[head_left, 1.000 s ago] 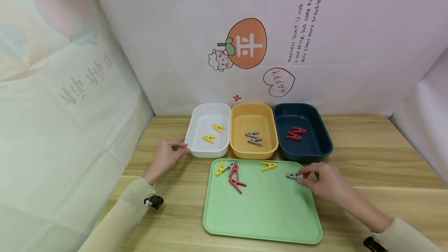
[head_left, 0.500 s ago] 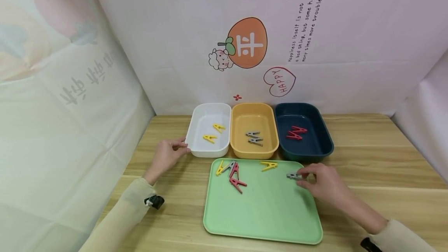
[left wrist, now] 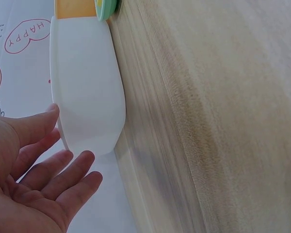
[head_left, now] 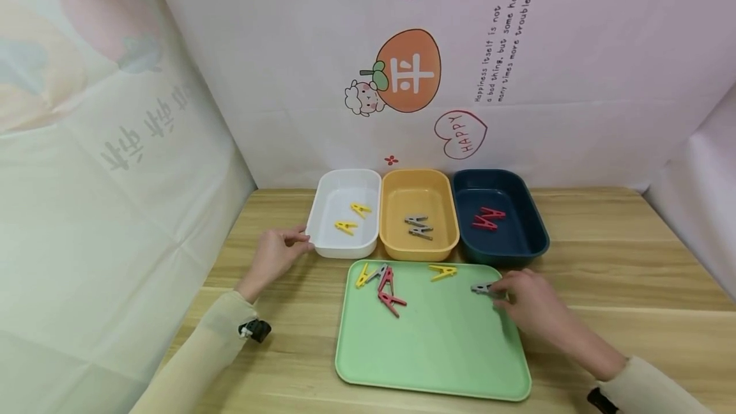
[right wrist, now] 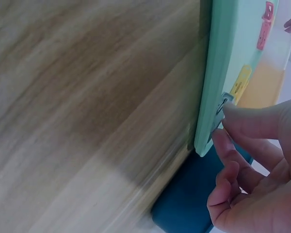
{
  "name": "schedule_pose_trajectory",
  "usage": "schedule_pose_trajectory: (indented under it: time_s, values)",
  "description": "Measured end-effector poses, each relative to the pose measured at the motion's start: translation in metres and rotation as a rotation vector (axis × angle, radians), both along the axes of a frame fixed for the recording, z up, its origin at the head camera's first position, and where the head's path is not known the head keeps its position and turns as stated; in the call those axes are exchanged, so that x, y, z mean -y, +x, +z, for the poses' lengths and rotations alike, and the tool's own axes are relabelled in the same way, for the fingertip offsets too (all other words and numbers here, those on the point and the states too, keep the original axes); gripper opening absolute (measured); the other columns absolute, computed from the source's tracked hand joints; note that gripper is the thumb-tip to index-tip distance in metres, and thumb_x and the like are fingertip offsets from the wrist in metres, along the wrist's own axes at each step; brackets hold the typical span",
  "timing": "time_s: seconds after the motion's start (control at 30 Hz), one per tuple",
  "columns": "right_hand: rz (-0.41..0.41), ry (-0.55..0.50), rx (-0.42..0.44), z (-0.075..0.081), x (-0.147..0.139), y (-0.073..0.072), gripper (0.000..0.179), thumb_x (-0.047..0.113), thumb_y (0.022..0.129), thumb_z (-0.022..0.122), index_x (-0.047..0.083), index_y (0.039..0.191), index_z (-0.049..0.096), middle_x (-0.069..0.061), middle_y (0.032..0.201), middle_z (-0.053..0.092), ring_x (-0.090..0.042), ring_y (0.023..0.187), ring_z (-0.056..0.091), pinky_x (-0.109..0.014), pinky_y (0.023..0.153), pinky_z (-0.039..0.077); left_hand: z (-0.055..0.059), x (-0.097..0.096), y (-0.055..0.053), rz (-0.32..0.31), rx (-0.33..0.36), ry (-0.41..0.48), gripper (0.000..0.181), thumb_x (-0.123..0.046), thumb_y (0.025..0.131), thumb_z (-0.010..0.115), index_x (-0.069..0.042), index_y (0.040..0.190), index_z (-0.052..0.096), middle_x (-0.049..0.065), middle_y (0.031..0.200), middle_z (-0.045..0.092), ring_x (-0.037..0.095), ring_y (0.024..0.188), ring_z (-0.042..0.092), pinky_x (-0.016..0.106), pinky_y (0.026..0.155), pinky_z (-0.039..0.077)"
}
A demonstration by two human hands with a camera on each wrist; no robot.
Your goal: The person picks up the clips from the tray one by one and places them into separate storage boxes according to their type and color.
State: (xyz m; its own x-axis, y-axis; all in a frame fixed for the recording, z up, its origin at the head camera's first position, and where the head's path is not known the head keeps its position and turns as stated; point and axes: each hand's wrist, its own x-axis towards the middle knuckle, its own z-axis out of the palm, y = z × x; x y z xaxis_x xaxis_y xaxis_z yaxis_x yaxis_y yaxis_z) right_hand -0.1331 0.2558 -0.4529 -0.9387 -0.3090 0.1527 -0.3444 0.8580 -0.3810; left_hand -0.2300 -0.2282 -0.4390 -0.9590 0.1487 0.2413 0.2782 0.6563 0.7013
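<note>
My right hand (head_left: 531,305) pinches a grey clothespin (head_left: 482,288) between thumb and fingertips at the upper right of the green tray (head_left: 431,344). In the right wrist view, the grey clothespin (right wrist: 222,109) lies low at the tray's edge, partly hidden by the thumb. Fingertips of my left hand (head_left: 276,257) touch the near left corner of the white bin (head_left: 345,252); in the left wrist view its other fingers are loosely spread. A yellow clothespin (head_left: 443,272) lies on the tray, and at its upper left are a yellow one (head_left: 363,275), a grey one and two red ones (head_left: 392,303).
Behind the tray, the white bin holds two yellow clothespins (head_left: 346,227), the yellow-orange bin (head_left: 418,254) two grey ones (head_left: 421,231), and the dark blue bin (head_left: 506,254) two red ones (head_left: 485,222). The bins stand side by side near a printed cloth backdrop (head_left: 299,82).
My right hand has rolled slightly over the grey clothespin, its fingers covering more of it; the clothespin stays about where it was. The left hand keeps its place at the white bin.
</note>
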Motion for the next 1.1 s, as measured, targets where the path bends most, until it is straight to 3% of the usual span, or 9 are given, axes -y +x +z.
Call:
schedule_pose_trajectory:
  time_s: [0.23, 0.5, 0.7, 0.83, 1.1]
  values:
    - [-0.027, -0.005, 0.002, -0.001, 0.005, -0.002, 0.019, -0.003, 0.078, 0.089, 0.010, 0.091, 0.084, 0.003, 0.088, 0.073, -0.019, 0.080, 0.057, -0.042, 0.070, 0.051, 0.000, -0.001, 0.000, -0.004, -0.011, 0.001, 0.017, -0.007, 0.089, 0.086, 0.005, 0.100, 0.081, 0.024, 0.131, 0.068, 0.040, 0.115, 0.070, 0.051, 0.089, 0.060]
    - [0.038, -0.068, 0.081, 0.003, 0.017, -0.002, 0.022, -0.004, 0.080, 0.087, 0.012, 0.095, 0.084, 0.006, 0.092, 0.073, -0.022, 0.089, 0.062, -0.046, 0.078, 0.055, -0.001, -0.001, -0.002, -0.007, -0.024, -0.010, 0.017, -0.005, 0.089, 0.085, 0.006, 0.101, 0.080, 0.025, 0.130, 0.068, 0.042, 0.115, 0.070, 0.052, 0.089, 0.060]
    - [0.036, -0.060, 0.016, 0.003, 0.018, 0.000, 0.028, -0.002, 0.079, 0.089, 0.010, 0.104, 0.082, -0.004, 0.107, 0.074, -0.028, 0.098, 0.062, -0.054, 0.084, 0.054, -0.001, -0.002, 0.000, -0.006, -0.010, -0.010, 0.019, -0.006, 0.090, 0.085, 0.007, 0.103, 0.080, 0.025, 0.130, 0.068, 0.042, 0.116, 0.069, 0.053, 0.090, 0.060]
    - [0.036, -0.032, 0.020, 0.003, 0.017, 0.000, 0.035, -0.001, 0.078, 0.090, 0.005, 0.110, 0.080, -0.010, 0.113, 0.075, -0.031, 0.099, 0.061, -0.055, 0.083, 0.054, 0.001, -0.001, 0.000, -0.005, -0.005, 0.000, 0.020, -0.006, 0.090, 0.085, 0.007, 0.104, 0.080, 0.026, 0.130, 0.068, 0.041, 0.116, 0.069, 0.052, 0.090, 0.060]
    - [0.031, -0.045, 0.070, 0.002, 0.024, 0.000, 0.031, 0.000, 0.075, 0.091, 0.007, 0.103, 0.082, -0.001, 0.101, 0.075, -0.024, 0.090, 0.060, -0.045, 0.077, 0.053, -0.001, 0.000, -0.001, -0.016, -0.026, -0.006, 0.017, -0.006, 0.090, 0.085, 0.005, 0.101, 0.081, 0.026, 0.130, 0.068, 0.042, 0.116, 0.069, 0.053, 0.089, 0.060]
